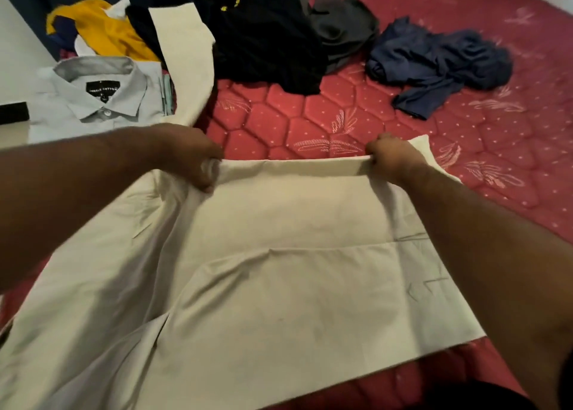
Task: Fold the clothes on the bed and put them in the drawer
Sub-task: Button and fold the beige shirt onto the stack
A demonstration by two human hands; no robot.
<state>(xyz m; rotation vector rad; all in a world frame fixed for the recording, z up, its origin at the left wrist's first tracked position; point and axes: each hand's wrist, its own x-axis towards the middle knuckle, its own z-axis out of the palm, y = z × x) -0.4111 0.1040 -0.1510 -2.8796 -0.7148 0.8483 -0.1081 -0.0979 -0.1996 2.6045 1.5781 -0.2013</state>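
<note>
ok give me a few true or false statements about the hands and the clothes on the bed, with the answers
1. Both hands grip the far edge of the cream garment. True: the left hand and the right hand each pinch that edge.
2. The grey collared shirt lies crumpled on the right of the bed. False: it lies folded at the left, collar up.
3. A navy garment lies unfolded on the red mattress. True.
4. The yellow garment lies under the right hand. False: it lies in the pile at the far left, away from both hands.
5. The black garment is neatly folded. False: it lies in a loose heap.
</note>
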